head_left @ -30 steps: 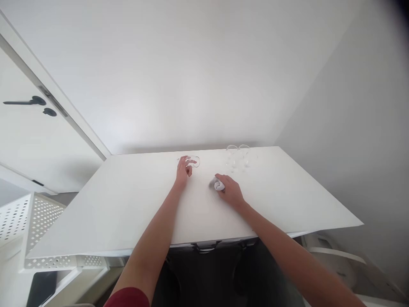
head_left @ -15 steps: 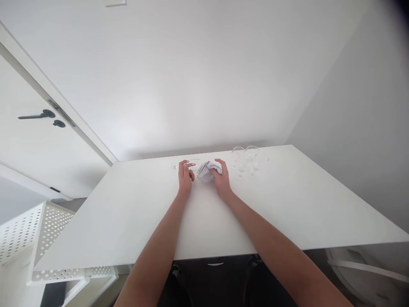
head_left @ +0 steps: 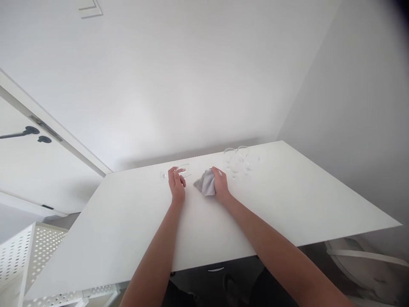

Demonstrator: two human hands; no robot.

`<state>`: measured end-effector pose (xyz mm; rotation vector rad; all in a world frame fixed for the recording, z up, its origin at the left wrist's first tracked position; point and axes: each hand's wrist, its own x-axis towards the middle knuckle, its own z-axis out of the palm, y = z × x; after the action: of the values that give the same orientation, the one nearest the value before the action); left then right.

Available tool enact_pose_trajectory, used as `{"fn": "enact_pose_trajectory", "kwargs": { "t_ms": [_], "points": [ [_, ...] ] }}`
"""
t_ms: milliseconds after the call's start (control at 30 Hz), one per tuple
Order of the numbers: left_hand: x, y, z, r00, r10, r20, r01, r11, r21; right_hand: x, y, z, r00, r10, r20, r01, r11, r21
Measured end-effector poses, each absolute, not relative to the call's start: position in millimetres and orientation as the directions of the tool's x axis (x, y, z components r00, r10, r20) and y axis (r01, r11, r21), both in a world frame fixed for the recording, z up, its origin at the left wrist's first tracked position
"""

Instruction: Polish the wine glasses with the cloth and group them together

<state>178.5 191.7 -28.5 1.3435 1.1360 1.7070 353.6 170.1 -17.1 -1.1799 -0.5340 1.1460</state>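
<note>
My left hand (head_left: 176, 184) is closed around a clear stemmed glass (head_left: 184, 169), which is tipped on its side with the bowl pointing right and the foot to the left. A crumpled grey cloth (head_left: 206, 183) is gripped in my right hand (head_left: 220, 182), a short gap to the right of the glass. Beyond my right hand stand several clear glasses (head_left: 237, 161), grouped close together near the back edge; their outlines are faint. Both hands are above the white table (head_left: 128, 230).
A white wall rises behind the table, and a grey wall (head_left: 358, 106) borders it on the right. At left are a white door with a dark handle (head_left: 24, 132) and a white perforated rack (head_left: 41, 251). Something pale and round (head_left: 367, 264) sits below the table at right.
The cloth has come away from the glass's rim as my right hand drew back, bunching the cloth. My left hand still holds the glass. The view has tilted and shifted slightly.
</note>
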Motion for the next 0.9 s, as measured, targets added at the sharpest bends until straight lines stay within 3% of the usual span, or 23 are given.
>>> {"fn": "enact_pose_trajectory", "kwargs": {
  "t_ms": [200, 333, 400, 467, 567, 633, 767, 900],
  "points": [
    [181, 193, -29, -0.169, 0.910, 0.380, 0.012, -0.383, 0.923, 358, 176, -18, 0.200, 0.960, -0.194, -0.459, -0.083, -0.885],
    [181, 194, -29, -0.163, 0.907, 0.389, 0.012, -0.392, 0.920, 357, 179, -22, 0.007, 0.998, -0.060, -0.466, -0.050, -0.884],
    [181, 194, -28, -0.171, 0.903, 0.394, 0.026, -0.395, 0.918, 357, 178, -25, 0.073, 0.997, 0.013, -0.287, 0.034, -0.957],
    [181, 194, -27, -0.175, 0.900, 0.400, 0.050, -0.398, 0.916, 357, 177, -27, 0.204, 0.963, 0.174, 0.024, 0.173, -0.985],
    [182, 193, -25, -0.182, 0.899, 0.398, 0.078, -0.390, 0.917, 355, 174, -27, 0.254, 0.835, 0.487, 0.414, 0.362, -0.836],
    [182, 191, -24, -0.193, 0.900, 0.391, 0.091, -0.380, 0.920, 353, 173, -25, 0.283, 0.794, 0.538, 0.479, 0.369, -0.796],
    [182, 188, -22, -0.165, 0.908, 0.384, 0.132, -0.366, 0.921, 349, 169, -22, 0.351, 0.880, 0.319, 0.245, 0.242, -0.939],
    [182, 187, -24, -0.081, 0.931, 0.355, 0.162, -0.340, 0.927, 345, 163, -18, -0.080, 0.955, 0.284, -0.088, 0.277, -0.957]
  ]
}}
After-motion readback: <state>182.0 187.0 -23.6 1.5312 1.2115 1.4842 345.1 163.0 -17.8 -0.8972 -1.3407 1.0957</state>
